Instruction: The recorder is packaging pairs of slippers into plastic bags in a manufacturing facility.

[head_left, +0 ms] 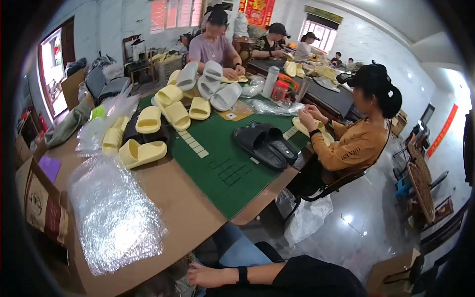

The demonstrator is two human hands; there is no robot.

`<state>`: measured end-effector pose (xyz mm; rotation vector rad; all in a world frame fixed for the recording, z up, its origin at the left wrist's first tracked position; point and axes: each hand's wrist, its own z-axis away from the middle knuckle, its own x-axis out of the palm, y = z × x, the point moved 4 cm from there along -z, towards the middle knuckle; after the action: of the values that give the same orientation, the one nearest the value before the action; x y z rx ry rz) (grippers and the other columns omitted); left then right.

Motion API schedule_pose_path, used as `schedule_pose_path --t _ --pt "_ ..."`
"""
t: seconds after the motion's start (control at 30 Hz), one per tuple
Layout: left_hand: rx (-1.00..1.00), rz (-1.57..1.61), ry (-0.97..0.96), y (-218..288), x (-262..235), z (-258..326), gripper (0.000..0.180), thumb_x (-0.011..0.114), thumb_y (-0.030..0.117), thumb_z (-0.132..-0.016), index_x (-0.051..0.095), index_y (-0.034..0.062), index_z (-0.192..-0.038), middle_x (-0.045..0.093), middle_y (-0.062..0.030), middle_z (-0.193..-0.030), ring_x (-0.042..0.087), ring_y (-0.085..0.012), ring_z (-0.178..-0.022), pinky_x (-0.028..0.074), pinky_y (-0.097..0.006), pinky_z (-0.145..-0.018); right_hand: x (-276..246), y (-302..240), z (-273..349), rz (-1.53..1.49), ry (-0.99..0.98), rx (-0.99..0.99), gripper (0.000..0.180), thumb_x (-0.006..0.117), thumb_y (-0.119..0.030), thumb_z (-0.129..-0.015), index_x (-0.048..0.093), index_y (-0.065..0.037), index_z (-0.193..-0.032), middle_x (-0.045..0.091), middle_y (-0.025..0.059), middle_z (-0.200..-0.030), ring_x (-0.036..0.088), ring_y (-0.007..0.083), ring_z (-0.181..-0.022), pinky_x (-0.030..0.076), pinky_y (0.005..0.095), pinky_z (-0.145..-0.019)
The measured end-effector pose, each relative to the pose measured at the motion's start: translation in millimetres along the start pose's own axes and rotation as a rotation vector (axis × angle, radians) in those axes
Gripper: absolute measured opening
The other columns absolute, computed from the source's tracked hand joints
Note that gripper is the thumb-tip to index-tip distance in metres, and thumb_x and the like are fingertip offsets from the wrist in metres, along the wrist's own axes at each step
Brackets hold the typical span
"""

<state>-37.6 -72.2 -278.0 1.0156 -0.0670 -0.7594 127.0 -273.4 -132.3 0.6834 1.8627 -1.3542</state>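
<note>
My right hand (212,275), with a dark band at the wrist, is low in the picture, below the table's near edge and beside my jean-clad leg (242,245). Its fingers look bent and closed; what they hold, if anything, is hidden. Crumpled clear plastic shows faintly around the fingertips. My left hand is out of the picture. On the brown table (190,210) left of my leg lies a stack of clear plastic bags (116,213). A pair of black slides (264,143) rests on the green mat (217,173). Beyond the bags sits a yellow slide (141,153).
More yellow slides (173,106) and white slides (225,96) are heaped at the mat's far side. A white bottle (270,81) and red-lidded jar (280,91) stand behind. A co-worker in orange (351,141) sits right, handling yellow slides; another (213,47) works opposite. A carton (37,208) stands left.
</note>
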Motion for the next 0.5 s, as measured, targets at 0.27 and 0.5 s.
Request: schedule_pose_path --t 0.27,0.5 --pt "0.277 -0.580 0.270 6.5 -55.7 73.5 0.059 0.052 0.045 -0.085 0.044 -0.0006 -0.122 0.056 -0.0199 -0.106 0.056 -0.0305 -0.091 0.046 -0.044 -0.075 -28.4 26.1 16.3 0.086 0.124 0.206 0.015 0.060 -0.010 -0.072 0.058 -0.008 -0.087 0.046 0.0129 -0.116 0.032 0.0361 -0.121 0.025 0.0539 -0.099" --pt "-0.115 -1.417 0.055 128.5 -15.7 135.9 0.051 0.049 0.041 -0.087 0.049 0.0016 -0.121 0.057 -0.0157 -0.109 0.052 -0.0292 -0.100 0.041 -0.046 -0.082 -18.2 66.2 45.4 -0.103 0.164 0.310 0.029 0.063 -0.016 -0.074 0.059 -0.006 -0.101 0.039 0.0188 -0.129 0.022 0.0439 -0.126 0.020 0.0620 -0.099"
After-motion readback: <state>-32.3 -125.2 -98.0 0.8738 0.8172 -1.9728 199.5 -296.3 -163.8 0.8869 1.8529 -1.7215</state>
